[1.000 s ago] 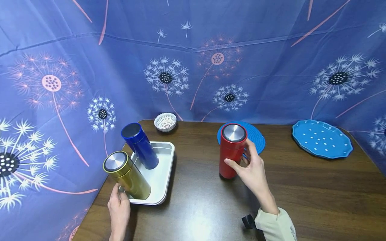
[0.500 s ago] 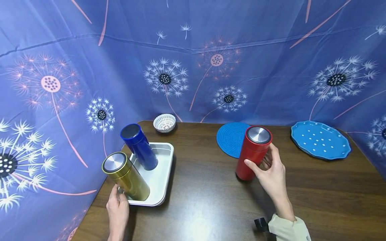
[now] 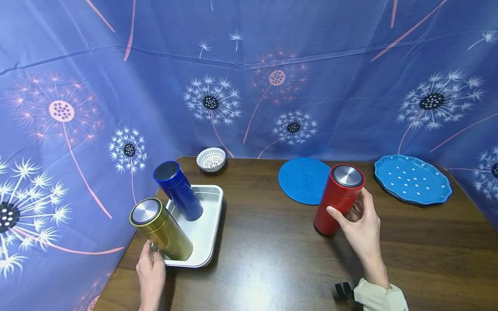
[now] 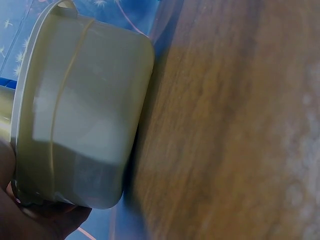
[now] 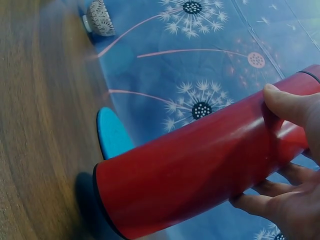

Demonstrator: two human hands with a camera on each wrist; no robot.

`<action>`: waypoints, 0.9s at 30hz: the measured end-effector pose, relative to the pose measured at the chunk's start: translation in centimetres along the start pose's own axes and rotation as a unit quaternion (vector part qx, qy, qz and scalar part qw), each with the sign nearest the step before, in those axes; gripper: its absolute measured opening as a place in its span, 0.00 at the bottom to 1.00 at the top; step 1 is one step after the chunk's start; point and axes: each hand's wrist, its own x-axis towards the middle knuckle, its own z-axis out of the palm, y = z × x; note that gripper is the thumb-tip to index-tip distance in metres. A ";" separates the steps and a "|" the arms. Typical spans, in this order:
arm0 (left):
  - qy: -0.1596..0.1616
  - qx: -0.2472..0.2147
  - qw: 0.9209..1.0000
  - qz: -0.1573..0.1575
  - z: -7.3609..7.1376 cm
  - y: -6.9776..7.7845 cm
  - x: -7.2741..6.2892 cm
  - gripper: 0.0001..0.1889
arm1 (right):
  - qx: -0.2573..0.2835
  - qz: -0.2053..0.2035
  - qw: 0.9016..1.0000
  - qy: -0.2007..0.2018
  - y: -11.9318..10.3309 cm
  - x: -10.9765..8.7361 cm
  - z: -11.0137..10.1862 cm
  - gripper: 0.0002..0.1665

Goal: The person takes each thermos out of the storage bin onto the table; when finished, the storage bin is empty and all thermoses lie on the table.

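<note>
My right hand point(image 3: 363, 231) grips a red thermos flask point(image 3: 337, 203) with a silver lid, thumb on the near side and fingers behind. Its base is close to the tabletop; whether it touches, I cannot tell. My left hand point(image 3: 151, 272) holds the near left corner of a white tub point(image 3: 212, 222). In the left wrist view the deep side wall of the tub point(image 4: 95, 100) shows, with fingers point(image 4: 60, 220) under its rim. Inside the tub stand a gold thermos flask point(image 3: 167, 235), nearest the left hand, and a blue thermos flask point(image 3: 183, 194) behind it.
A round blue woven mat point(image 3: 303, 179) lies behind and left of the red flask. At the back right is a blue plate with white dots point(image 3: 414, 179). A small white openwork bowl point(image 3: 211, 160) stands at the back left. Patterned blue cloth point(image 3: 249, 86) hangs behind the table.
The red flask has moved right with my right hand, from in front of the mat to its right, uncovering most of the mat. My left hand stays at the tub.
</note>
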 end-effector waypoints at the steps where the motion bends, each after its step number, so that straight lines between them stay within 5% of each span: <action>1: 0.000 0.000 1.000 0.000 0.0 0.0 0.0 0.20 | -0.001 0.003 1.000 0.000 0.1 0.0 0.0 0.52; 27: 0.000 0.033 0.999 -0.006 -0.2 0.3 -0.2 0.18 | -0.005 0.021 1.000 -0.009 1.0 0.2 -0.1 0.53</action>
